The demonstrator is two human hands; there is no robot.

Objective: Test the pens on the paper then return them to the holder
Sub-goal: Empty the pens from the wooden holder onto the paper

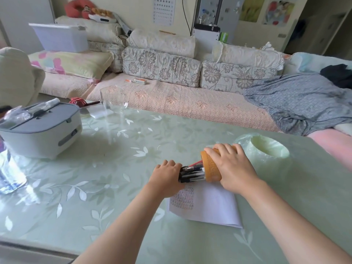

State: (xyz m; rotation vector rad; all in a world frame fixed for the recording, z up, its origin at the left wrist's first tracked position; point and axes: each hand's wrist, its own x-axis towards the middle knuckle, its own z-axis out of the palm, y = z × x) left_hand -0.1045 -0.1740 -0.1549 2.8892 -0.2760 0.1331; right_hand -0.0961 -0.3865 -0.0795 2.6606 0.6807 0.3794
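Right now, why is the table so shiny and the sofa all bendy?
Head view: bright light glares off the glossy table, whitest by the glass jug; head view: the wide lens bows the sofa; head view: the pens in the left hand and the holder in the right hand look fairly sharp.
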